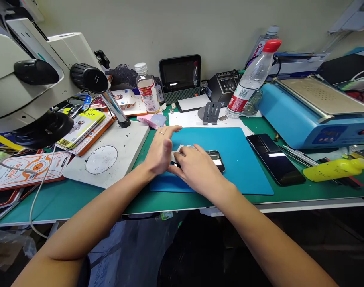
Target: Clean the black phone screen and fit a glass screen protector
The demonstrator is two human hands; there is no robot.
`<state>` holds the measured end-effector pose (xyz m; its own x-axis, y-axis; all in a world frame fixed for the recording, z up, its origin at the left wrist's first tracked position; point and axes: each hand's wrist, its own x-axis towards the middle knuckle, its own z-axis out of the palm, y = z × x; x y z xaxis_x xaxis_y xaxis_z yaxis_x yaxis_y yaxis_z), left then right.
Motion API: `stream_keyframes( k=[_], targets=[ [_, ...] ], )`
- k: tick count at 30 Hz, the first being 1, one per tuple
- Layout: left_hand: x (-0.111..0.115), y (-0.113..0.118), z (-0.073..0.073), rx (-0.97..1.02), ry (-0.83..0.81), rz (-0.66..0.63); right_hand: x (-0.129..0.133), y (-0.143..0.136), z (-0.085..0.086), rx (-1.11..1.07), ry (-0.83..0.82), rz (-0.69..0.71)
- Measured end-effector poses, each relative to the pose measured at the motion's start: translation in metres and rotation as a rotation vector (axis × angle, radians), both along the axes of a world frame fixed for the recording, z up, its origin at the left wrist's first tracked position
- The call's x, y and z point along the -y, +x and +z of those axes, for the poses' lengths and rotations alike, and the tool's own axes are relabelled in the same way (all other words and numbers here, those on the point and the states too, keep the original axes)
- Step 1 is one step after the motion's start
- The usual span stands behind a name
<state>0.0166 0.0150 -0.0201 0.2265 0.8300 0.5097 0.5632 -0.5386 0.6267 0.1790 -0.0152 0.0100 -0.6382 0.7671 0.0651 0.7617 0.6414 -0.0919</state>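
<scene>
A smartphone (218, 160) lies on the blue mat (217, 135), its left part covered by my hands. My right hand (196, 163) is closed on a crumpled white tissue (176, 153) and presses it against the phone's left part. Beside the phone's left end stands my left hand (163, 149), open, with its fingers stretched out and the thumb raised. Whether its palm touches the phone or the tissue, I cannot tell. A larger dark phone (274, 158) rests to the right of the mat.
On the left, a microscope (50, 75) rises over its pale base plate (130, 139). Bottles (148, 89) and a small screen (181, 73) line the back. To the right are a blue heating plate (307, 115), a yellow squeeze bottle (334, 169) and a red-capped bottle (250, 81).
</scene>
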Motion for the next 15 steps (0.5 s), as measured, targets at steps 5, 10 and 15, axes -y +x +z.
stream_keyframes(
  k=[5, 10, 15],
  targets=[
    [0.002, 0.001, 0.001, 0.023, -0.042, 0.018, -0.011, 0.008, -0.006, -0.108, -0.020, 0.032],
    [0.004, 0.001, 0.003, 0.048, -0.061, 0.035, -0.035, 0.036, -0.001, -0.241, -0.031, 0.001],
    [0.005, 0.004, 0.009, 0.028, -0.123, 0.021, -0.053, 0.076, 0.009, -0.553, 0.065, -0.239]
  ],
)
